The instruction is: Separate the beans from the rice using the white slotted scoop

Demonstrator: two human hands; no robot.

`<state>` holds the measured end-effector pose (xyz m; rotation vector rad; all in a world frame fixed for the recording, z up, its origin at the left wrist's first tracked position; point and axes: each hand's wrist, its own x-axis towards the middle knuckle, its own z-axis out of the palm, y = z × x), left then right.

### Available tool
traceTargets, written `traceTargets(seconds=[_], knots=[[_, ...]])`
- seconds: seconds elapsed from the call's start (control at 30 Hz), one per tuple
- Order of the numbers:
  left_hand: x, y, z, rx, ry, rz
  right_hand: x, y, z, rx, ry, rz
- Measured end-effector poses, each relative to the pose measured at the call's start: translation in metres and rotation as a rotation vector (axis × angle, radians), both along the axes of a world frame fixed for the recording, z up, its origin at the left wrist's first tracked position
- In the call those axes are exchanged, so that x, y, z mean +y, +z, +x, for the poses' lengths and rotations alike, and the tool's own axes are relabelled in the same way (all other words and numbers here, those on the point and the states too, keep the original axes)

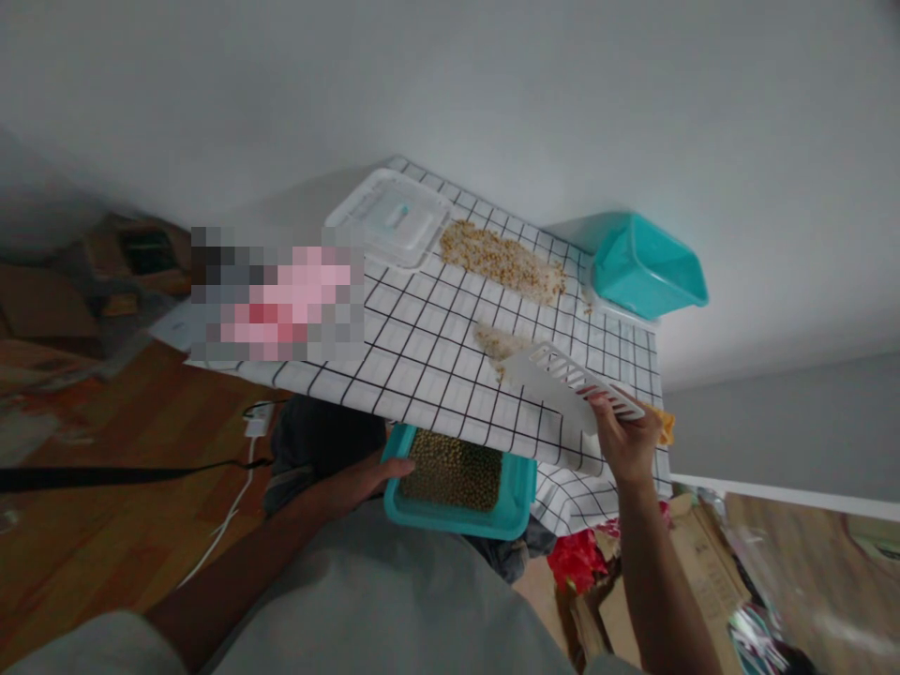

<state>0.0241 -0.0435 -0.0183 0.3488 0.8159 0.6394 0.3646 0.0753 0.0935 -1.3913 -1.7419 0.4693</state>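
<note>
My left hand [369,480] is closed on the left rim of a teal plastic tub [460,527], just below the table's front edge. Small round greenish-brown beans [454,469] lie inside the tub. In my right hand [628,439] is a white slotted plastic plate [562,380], tilted over the tablecloth. Its lower left edge is beside a small heap of pale, fine grains [501,343]. Farther back, a long patch of yellowish grains or beans [502,262] is spread on the cloth.
A white-and-black checked cloth [422,342] covers the table. A clear lid [394,216] lies at the back left, and a tilted teal bin [651,267] stands at the back right. A yellow-orange item [665,425] sits beyond my right hand. Boxes [42,319] are on the floor at left.
</note>
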Motion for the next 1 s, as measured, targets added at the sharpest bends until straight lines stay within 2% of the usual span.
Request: traceTargets(seconds=[0.23, 0.53, 0.77, 1.0], knots=[[-0.001, -0.001, 0.000, 0.026, 0.004, -0.007, -0.015, 0.007, -0.001, -0.027, 0.045, 0.075], [-0.003, -0.005, 0.003, 0.009, 0.000, -0.004, -0.008, -0.002, -0.003, 0.021, 0.000, 0.027], [-0.003, 0.003, 0.002, 0.037, -0.025, 0.024, -0.015, 0.004, -0.003, 0.031, 0.128, -0.014], [0.000, 0.002, 0.003, 0.024, -0.070, -0.007, -0.030, 0.007, -0.004, 0.011, 0.231, -0.015]])
